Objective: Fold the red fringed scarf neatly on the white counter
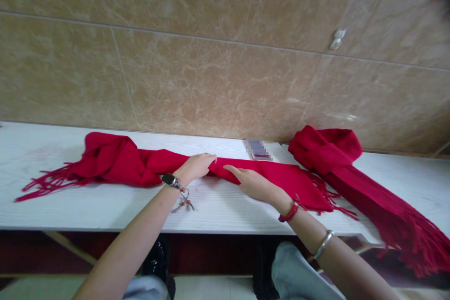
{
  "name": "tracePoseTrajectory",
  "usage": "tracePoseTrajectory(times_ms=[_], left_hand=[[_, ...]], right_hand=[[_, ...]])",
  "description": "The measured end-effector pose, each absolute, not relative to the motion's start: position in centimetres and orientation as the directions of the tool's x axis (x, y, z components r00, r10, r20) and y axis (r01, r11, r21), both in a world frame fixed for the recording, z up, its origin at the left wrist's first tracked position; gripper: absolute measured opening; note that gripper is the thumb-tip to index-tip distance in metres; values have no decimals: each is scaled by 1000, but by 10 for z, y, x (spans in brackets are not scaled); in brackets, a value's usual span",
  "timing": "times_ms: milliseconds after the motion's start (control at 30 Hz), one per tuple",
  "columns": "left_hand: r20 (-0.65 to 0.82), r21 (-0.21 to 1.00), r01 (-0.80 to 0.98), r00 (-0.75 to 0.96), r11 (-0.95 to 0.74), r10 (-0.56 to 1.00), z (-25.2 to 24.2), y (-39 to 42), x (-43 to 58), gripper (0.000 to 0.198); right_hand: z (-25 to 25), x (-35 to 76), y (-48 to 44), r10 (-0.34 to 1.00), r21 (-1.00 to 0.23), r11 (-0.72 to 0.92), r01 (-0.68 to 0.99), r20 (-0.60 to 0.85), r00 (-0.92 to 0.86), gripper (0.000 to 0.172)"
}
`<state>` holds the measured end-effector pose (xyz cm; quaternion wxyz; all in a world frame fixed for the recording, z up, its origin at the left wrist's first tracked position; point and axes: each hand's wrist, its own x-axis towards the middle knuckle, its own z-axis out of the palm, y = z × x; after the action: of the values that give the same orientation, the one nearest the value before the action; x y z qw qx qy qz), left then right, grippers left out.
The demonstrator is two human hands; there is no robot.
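Observation:
A long red scarf (281, 176) with fringed ends lies lengthwise on the white wood-grain table. Its left part is bunched into loose folds, while the right part is flatter. Near the scarf's middle, my left hand (197, 167) is closed on the cloth, its fingertips partly hidden. My right hand (258, 186) is just to the right at the near edge, with the thumb stretched over the cloth and the other fingers mostly hidden; it appears to grip the scarf there.
A second red scarf (326, 150) lies at the right, its fringe hanging over the front edge of the table (140, 215). A phone-like flat object (258, 148), partly blurred, rests behind the first scarf. A marbled tile wall (211, 79) with a socket (337, 39) rises behind.

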<state>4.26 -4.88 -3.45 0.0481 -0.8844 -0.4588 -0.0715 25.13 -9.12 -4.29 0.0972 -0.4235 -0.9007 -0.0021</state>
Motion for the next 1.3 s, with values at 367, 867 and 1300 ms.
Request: tracePoseTrajectory(times_ms=[367,867,1300], left_hand=[[172,-57,853,519,-518,837,-33,-45,45,38],[118,-119,847,529,-517,840,-27,-46,50,31],[126,-55,803,595,-593,794,-31,-40,40,21]], right_hand=[[-49,271,-80,628,-9,761,648,258,-734,36],[-60,227,-79,620,170,707,686,316,-718,28],[-50,230,-59,678,-291,734,614,370,-635,19]])
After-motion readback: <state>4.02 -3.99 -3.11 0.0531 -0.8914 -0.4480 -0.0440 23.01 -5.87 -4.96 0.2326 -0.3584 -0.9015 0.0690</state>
